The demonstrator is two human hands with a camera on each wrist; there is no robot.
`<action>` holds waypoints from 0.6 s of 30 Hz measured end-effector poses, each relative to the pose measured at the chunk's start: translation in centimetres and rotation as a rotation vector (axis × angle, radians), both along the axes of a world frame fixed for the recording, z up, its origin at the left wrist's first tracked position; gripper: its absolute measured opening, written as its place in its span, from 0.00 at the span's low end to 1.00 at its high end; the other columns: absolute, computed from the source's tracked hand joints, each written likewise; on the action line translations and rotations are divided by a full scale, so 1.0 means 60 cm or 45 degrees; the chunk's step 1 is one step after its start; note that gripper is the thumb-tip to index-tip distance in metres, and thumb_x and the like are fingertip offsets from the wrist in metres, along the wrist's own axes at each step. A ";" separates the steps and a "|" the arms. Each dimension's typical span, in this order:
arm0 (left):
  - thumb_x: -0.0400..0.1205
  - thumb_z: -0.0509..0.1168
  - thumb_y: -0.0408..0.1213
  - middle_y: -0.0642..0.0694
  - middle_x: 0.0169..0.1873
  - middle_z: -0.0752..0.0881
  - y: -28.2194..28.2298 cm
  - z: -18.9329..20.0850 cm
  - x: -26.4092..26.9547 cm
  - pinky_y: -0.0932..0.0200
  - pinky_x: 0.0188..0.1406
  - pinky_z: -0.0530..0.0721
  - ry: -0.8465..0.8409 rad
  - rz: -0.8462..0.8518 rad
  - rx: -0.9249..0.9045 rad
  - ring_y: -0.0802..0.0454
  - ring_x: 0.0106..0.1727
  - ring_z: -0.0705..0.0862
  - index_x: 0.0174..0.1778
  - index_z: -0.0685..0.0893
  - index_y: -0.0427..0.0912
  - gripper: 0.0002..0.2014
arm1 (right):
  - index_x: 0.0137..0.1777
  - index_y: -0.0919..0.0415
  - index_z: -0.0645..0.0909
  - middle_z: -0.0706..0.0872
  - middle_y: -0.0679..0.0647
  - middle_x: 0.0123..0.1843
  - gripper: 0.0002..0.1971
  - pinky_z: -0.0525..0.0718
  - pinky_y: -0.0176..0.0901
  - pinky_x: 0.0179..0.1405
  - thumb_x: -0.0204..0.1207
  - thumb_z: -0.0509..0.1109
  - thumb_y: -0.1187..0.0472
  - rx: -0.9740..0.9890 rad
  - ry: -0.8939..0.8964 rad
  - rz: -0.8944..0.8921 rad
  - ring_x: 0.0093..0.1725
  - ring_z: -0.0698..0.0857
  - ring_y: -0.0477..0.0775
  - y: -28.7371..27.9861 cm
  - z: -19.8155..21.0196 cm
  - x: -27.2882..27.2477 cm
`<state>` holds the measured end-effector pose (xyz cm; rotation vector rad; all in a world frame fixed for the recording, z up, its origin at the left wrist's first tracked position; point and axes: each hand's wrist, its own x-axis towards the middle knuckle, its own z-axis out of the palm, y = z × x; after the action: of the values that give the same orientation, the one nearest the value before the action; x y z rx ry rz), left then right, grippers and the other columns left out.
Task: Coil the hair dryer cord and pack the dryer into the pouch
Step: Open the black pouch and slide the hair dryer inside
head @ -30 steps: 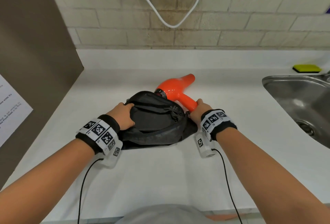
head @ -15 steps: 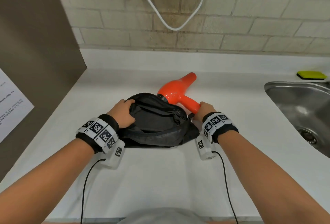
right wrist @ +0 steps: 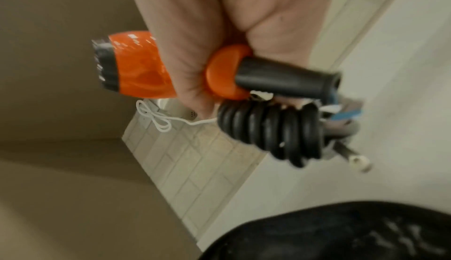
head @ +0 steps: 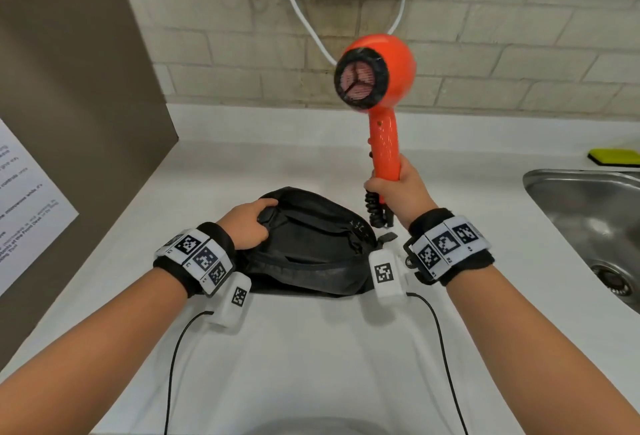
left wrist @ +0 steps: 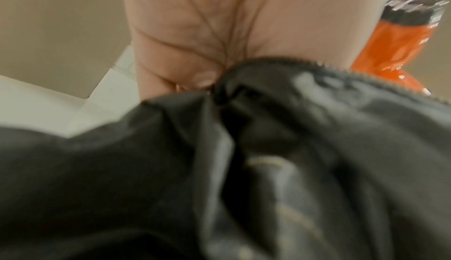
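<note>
Dryer (head: 379, 88) now lifted off table (head: 311, 348), upright in my right hand (head: 398, 188), fist round handle; coiled cord (head: 375, 207) hangs below; left hand (head: 247, 223) pinches pouch (head: 311, 254) rim.

One hair dryer (head: 375, 69) is in view, orange, with one black grille at its back end. One black coiled cord (right wrist: 270, 129) hangs at the foot of its handle; the right wrist view shows about six loops bunched side by side (blur makes the exact number uncertain). One black pouch (head: 311, 261) lies on one white counter (head: 311, 365). There are two hands: one left hand (head: 247, 225) and one right hand (head: 398, 192). Two marker-covered wristbands show, one per wrist. One steel sink (head: 588, 213), one yellow-green sponge (head: 614, 156), one white wall cable (head: 304, 22) and one printed sheet (head: 24, 220) complete the count.
</note>
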<state>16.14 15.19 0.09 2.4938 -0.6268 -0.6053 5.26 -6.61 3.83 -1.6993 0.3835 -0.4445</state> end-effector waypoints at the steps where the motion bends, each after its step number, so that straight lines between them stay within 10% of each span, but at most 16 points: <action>1: 0.76 0.59 0.24 0.38 0.70 0.75 -0.001 0.000 0.001 0.60 0.59 0.72 0.010 -0.004 -0.018 0.41 0.67 0.76 0.77 0.63 0.48 0.33 | 0.55 0.50 0.72 0.75 0.48 0.38 0.21 0.80 0.37 0.34 0.70 0.66 0.76 0.032 -0.035 0.076 0.34 0.77 0.48 0.005 0.005 -0.001; 5: 0.76 0.59 0.22 0.39 0.67 0.77 -0.004 0.004 0.004 0.61 0.53 0.73 0.076 -0.004 -0.149 0.48 0.56 0.76 0.76 0.64 0.49 0.33 | 0.50 0.44 0.71 0.75 0.48 0.41 0.25 0.83 0.27 0.32 0.71 0.63 0.80 0.083 -0.039 0.254 0.37 0.78 0.45 0.022 -0.002 -0.005; 14: 0.73 0.59 0.21 0.39 0.60 0.80 -0.018 0.027 0.024 0.55 0.51 0.80 0.217 0.118 -0.409 0.42 0.56 0.79 0.78 0.61 0.51 0.38 | 0.41 0.49 0.73 0.75 0.48 0.34 0.18 0.80 0.43 0.44 0.55 0.68 0.71 0.160 0.235 0.571 0.34 0.80 0.48 0.043 -0.068 0.024; 18: 0.67 0.61 0.23 0.35 0.63 0.79 -0.019 0.046 0.035 0.40 0.58 0.82 0.277 0.127 -0.493 0.34 0.60 0.80 0.79 0.58 0.52 0.43 | 0.39 0.53 0.72 0.74 0.49 0.38 0.17 0.74 0.27 0.22 0.53 0.65 0.71 0.161 0.341 0.578 0.28 0.77 0.41 0.042 -0.078 0.028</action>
<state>18.27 14.05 2.84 2.0525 -0.4810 -0.6389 6.97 -4.07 -0.85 -1.6628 0.2015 0.1387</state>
